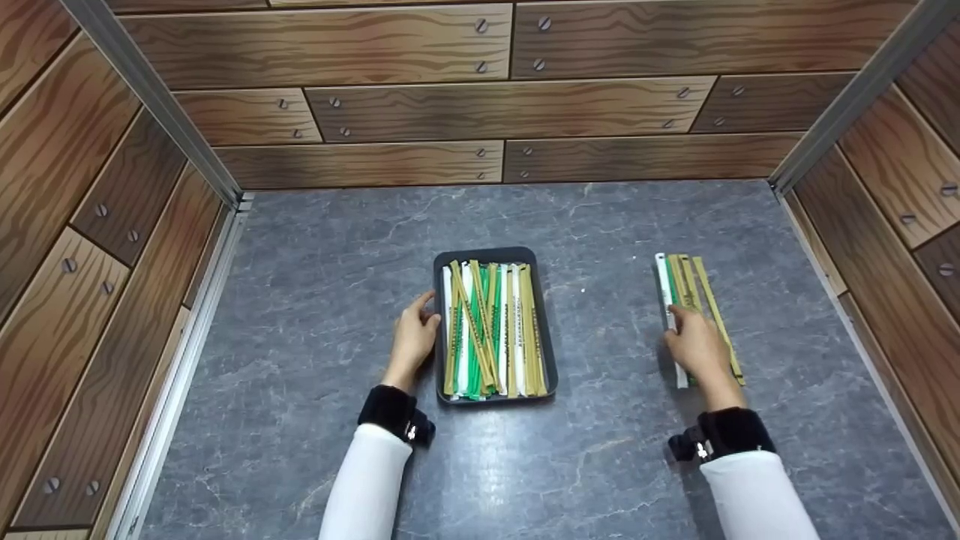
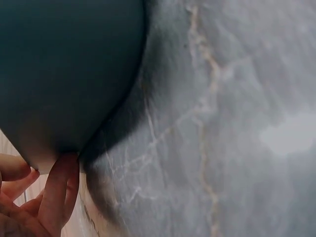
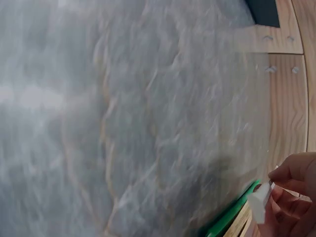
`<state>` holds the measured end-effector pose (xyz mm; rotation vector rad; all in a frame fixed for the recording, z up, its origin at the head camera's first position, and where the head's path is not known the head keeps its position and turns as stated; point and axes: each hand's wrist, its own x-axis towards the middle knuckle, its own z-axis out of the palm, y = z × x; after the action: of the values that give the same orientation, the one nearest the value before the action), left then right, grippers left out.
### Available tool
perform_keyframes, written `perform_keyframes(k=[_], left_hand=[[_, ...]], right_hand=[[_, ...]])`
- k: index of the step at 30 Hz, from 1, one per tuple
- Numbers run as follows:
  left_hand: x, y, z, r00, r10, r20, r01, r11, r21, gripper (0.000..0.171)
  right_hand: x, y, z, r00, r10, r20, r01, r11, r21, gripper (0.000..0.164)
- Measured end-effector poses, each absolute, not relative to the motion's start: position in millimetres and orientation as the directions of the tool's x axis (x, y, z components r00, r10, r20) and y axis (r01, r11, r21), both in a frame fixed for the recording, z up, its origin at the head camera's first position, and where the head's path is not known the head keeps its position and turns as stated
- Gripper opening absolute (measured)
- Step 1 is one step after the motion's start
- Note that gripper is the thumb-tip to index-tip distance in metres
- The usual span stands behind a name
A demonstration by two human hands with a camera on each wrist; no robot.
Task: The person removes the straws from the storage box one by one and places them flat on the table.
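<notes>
One narrow white packet (image 3: 258, 205) between right fingers (image 3: 293, 168)

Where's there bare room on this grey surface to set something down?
Bare grey surface lies between the tray and the loose packets, bar tiny white specks; between left wall and left hand; and behind the tray, up to the back wall. Crowded: the packet-filled tray, and the loose packets partly under the right hand.

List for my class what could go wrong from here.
The right hand pinches a white straw beside a green straw, which might get dragged along. The black tray looks nearly full, with gold straws lying askew on top, so another straw added there could slide off the pile.
</notes>
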<state>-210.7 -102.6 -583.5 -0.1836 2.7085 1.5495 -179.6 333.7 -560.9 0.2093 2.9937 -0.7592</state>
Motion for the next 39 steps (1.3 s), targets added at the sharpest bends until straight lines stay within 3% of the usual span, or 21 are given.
perform_keyframes(k=[10, 22, 26, 33, 39], left_hand=[[-211.0, -101.5, -585.2, -0.993, -0.098, -0.067, -0.108, 0.508, 0.855, 0.047], [-210.5, -102.9, -583.6, -0.995, -0.083, -0.055, -0.091, 0.53, 0.843, 0.048], [-210.6, -103.3, -583.0, -0.994, -0.091, -0.062, -0.1, 0.518, 0.85, 0.048], [-211.3, -102.8, -583.9, -0.994, -0.089, -0.058, -0.096, 0.524, 0.846, 0.047], [-211.1, -102.3, -583.9, -0.994, -0.09, -0.054, -0.093, 0.529, 0.844, 0.048]], right_hand=[[-185.6, 337.5, -564.8, -0.979, 0.125, -0.16, 0.179, 0.904, -0.389, 0.05], [-182.3, 329.0, -567.4, -0.987, 0.157, 0.043, 0.13, 0.916, -0.379, 0.043], [-184.2, 303.1, -568.1, -0.984, 0.075, 0.159, 0.002, 0.909, -0.417, 0.038], [-186.4, 232.2, -566.0, -0.943, -0.186, 0.277, -0.299, 0.839, -0.455, 0.039], [-184.0, 176.3, -561.1, -0.906, -0.297, 0.303, -0.412, 0.786, -0.462, 0.037]])
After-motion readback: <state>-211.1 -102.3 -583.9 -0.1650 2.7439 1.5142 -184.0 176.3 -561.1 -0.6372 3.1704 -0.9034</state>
